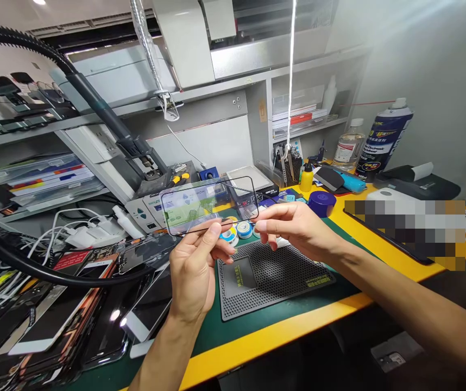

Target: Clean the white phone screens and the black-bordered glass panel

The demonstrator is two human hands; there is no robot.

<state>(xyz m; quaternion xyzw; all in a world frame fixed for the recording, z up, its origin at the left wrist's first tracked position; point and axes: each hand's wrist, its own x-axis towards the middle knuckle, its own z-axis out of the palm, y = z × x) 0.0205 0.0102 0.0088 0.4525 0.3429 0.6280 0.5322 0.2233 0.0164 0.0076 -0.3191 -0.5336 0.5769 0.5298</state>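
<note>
I hold a clear phone screen glass with a thin black border (208, 203) up in front of me, lying sideways above the bench. My left hand (194, 271) pinches its lower edge between thumb and fingers. My right hand (298, 228) pinches its right end with the fingertips. Through the glass I see the grey bench device behind it. Below the hands lies a grey perforated work mat (269, 277) on the green bench pad (233, 326).
A heap of phone screens (54, 315) covers the left of the bench. A black flexible hose (33, 266) curves over them. Small tape rolls (244, 229), a blue round tin (321, 202), a yellow bottle (306, 176), a spray can (383, 138) and a black device (420, 187) stand behind and right.
</note>
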